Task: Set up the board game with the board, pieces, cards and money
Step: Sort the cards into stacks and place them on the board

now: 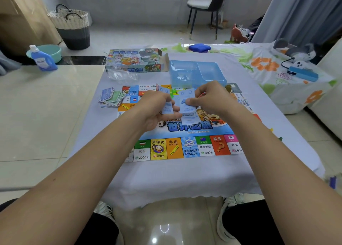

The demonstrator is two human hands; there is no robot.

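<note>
A colourful square paper game board (185, 146) lies on a pale cloth (175, 180). Above its centre, the left hand (155, 109) pinches a small light-blue card (167, 108); the right hand (211, 98) pinches several more blue cards (187, 104). Left of the board lies a loose pile of paper money (111, 97). Beyond the board sit a clear blue plastic tray (198, 72) and the printed game box (134, 59).

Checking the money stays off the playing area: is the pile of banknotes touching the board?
Touching. The head view shows the pile of banknotes overlapping the board at its far left edge, with no cloth visible between them.
</note>
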